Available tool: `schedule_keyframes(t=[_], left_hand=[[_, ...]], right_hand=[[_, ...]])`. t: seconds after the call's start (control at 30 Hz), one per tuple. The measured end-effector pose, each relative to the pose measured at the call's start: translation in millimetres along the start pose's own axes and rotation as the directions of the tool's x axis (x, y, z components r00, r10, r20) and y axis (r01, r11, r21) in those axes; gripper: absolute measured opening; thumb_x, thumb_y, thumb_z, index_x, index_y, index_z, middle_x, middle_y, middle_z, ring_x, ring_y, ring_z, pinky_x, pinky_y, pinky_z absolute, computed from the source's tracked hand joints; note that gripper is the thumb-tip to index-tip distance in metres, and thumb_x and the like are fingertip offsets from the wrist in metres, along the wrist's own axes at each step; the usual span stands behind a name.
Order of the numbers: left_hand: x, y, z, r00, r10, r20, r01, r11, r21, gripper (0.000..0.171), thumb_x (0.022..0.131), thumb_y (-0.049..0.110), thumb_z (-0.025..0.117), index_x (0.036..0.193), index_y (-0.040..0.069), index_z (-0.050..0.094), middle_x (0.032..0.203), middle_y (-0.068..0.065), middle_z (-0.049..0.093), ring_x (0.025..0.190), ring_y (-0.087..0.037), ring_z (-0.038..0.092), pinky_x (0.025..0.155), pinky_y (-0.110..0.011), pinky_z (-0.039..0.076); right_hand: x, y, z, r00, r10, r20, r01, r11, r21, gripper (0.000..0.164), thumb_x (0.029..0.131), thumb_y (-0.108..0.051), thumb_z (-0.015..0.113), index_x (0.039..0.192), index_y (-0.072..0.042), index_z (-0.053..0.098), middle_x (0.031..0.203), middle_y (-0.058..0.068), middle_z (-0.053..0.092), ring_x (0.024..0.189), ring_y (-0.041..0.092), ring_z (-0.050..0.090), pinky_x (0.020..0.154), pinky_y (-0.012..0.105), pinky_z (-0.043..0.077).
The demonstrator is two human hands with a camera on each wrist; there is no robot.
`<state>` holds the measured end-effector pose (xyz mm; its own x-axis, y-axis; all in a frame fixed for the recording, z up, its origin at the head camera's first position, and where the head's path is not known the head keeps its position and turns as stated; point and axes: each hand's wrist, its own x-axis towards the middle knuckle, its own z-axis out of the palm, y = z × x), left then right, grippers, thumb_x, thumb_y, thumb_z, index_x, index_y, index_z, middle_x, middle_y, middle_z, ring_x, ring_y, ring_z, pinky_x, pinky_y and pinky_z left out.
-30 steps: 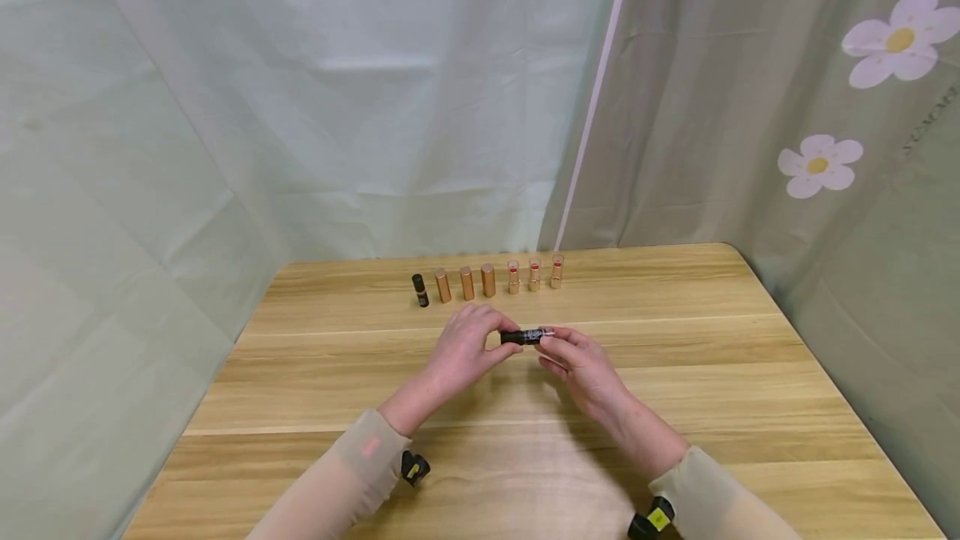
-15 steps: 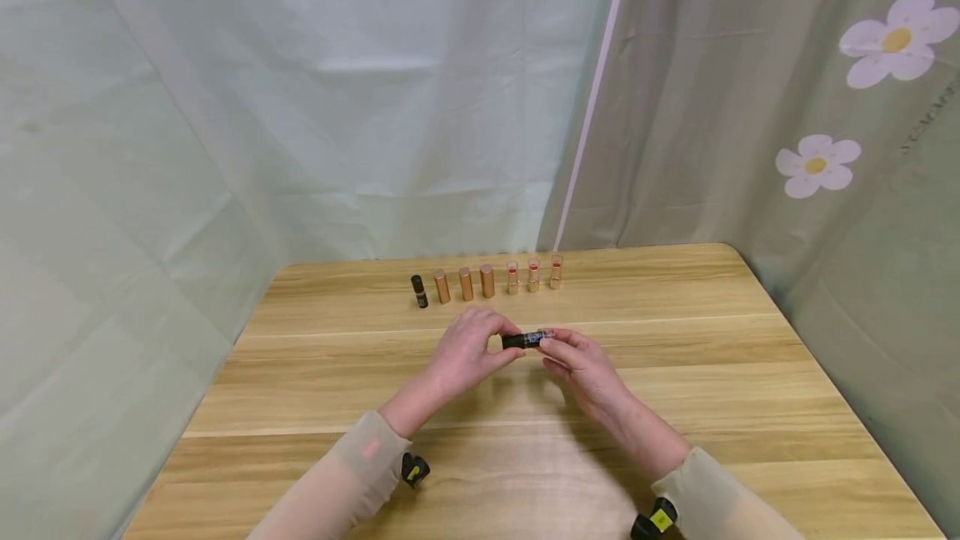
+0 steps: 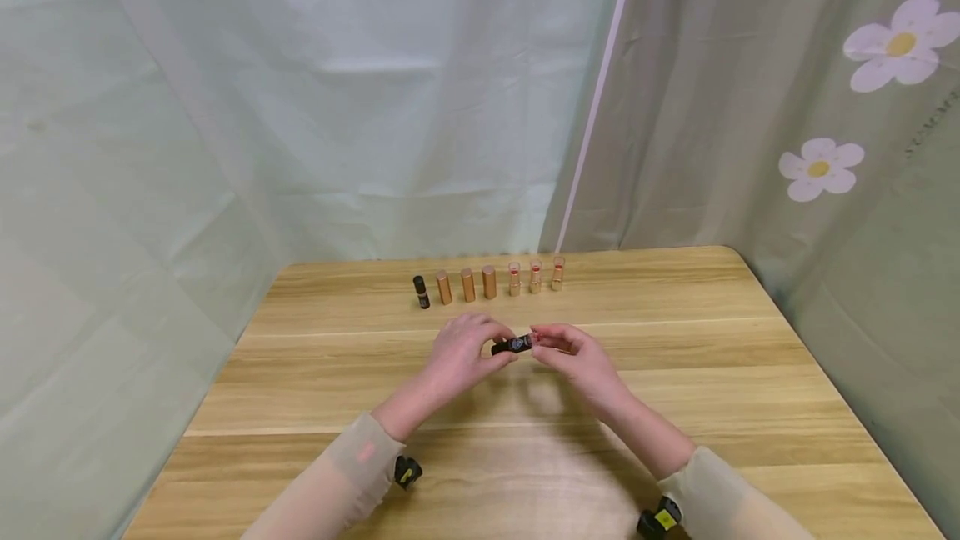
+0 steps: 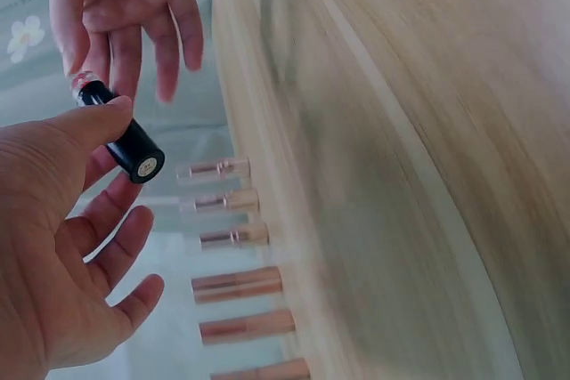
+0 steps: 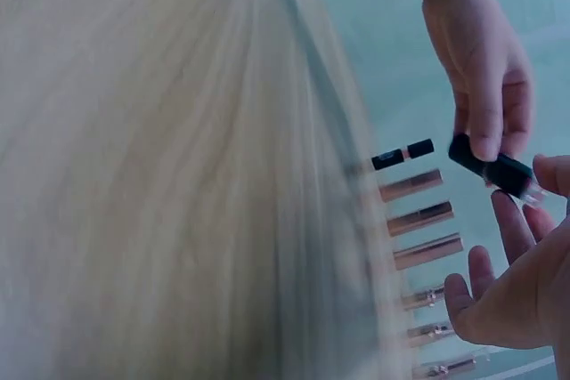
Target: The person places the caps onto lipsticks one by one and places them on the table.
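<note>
Between my two hands is a black lipstick [image 3: 513, 345] with a pale printed label and a clear end showing some red. My left hand [image 3: 467, 351] pinches its dark end between thumb and fingers; in the left wrist view the left thumb lies along the black tube [image 4: 134, 150] and the other fingers are spread. My right hand [image 3: 581, 363] has thumb and forefinger at the clear end [image 5: 533, 195], pinching it, while its other fingers stay loose. The lipstick is held above the table, slightly tilted.
A row stands along the wooden table's [image 3: 675, 340] back: one black lipstick [image 3: 422, 292], copper-coloured tubes [image 3: 468, 285], and clear-topped lipsticks [image 3: 536, 277] with red inside. Behind hangs a pale curtain [image 3: 420, 107]; flowers are printed on the right side [image 3: 821, 169].
The lipstick has shifted slightly left and tilted a little. My right fingers have slid outward toward its clear end, uncovering more of it. The row at the back is unchanged.
</note>
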<state>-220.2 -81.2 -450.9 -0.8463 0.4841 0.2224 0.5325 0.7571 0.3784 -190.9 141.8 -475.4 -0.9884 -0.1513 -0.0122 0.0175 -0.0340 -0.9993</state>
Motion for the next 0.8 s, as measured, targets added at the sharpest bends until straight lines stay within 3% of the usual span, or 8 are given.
schedule_keyframes(t=[0.13, 0.23, 0.4, 0.6, 0.8], left_hand=[[-6.3, -17.9, -8.1, 0.999, -0.029, -0.035, 0.028, 0.999, -0.024, 0.023, 0.090, 0.035, 0.080, 0.110, 0.024, 0.075, 0.106, 0.007, 0.071, 0.105, -0.021, 0.062, 0.098, -0.050, 0.044], [-13.3, -38.2, -18.3, 0.995, -0.073, -0.071, 0.069, 0.996, -0.056, 0.020, 0.090, 0.032, 0.080, 0.107, 0.024, 0.074, 0.101, 0.008, 0.070, 0.099, -0.021, 0.064, 0.091, -0.047, 0.046], [-26.0, -77.0, -35.4, 0.977, -0.191, -0.092, 0.182, 0.978, -0.101, 0.023, 0.090, 0.030, 0.078, 0.109, 0.020, 0.071, 0.104, 0.005, 0.071, 0.102, -0.025, 0.064, 0.084, -0.047, 0.050], [-33.2, -118.8, -50.2, 0.945, -0.311, -0.105, 0.299, 0.947, -0.113, 0.032, 0.093, 0.029, 0.075, 0.116, 0.008, 0.067, 0.109, -0.008, 0.071, 0.105, -0.033, 0.064, 0.088, -0.052, 0.051], [-30.7, -146.9, -55.2, 0.902, -0.420, -0.102, 0.398, 0.899, -0.182, 0.042, 0.096, 0.033, 0.070, 0.125, 0.003, 0.062, 0.116, -0.016, 0.068, 0.112, -0.036, 0.060, 0.094, -0.054, 0.049]], right_hand=[[-1, -6, -14, 1.000, -0.010, 0.013, 0.011, 0.999, -0.034, 0.041, 0.098, -0.015, 0.071, 0.133, 0.004, 0.062, 0.124, 0.017, 0.068, 0.117, 0.025, 0.063, 0.096, 0.025, 0.051], [-1, -8, -32, 1.000, -0.015, -0.025, 0.013, 0.995, -0.097, 0.037, 0.099, -0.016, 0.068, 0.130, 0.004, 0.063, 0.123, 0.018, 0.069, 0.118, 0.026, 0.063, 0.095, 0.021, 0.049], [1, -13, -71, 0.996, -0.045, -0.077, 0.018, 0.950, -0.312, 0.037, 0.102, -0.023, 0.065, 0.131, 0.002, 0.064, 0.125, 0.017, 0.069, 0.118, 0.027, 0.062, 0.095, 0.028, 0.050], [4, -16, -113, 0.984, -0.154, -0.088, 0.073, 0.801, -0.594, 0.037, 0.104, -0.025, 0.063, 0.130, 0.001, 0.065, 0.124, 0.017, 0.068, 0.125, 0.036, 0.057, 0.106, 0.055, 0.042], [7, -10, -135, 0.971, -0.223, -0.084, 0.078, 0.631, -0.772, 0.035, 0.103, -0.026, 0.063, 0.128, -0.002, 0.067, 0.124, 0.017, 0.069, 0.126, 0.043, 0.049, 0.102, 0.061, 0.038]])
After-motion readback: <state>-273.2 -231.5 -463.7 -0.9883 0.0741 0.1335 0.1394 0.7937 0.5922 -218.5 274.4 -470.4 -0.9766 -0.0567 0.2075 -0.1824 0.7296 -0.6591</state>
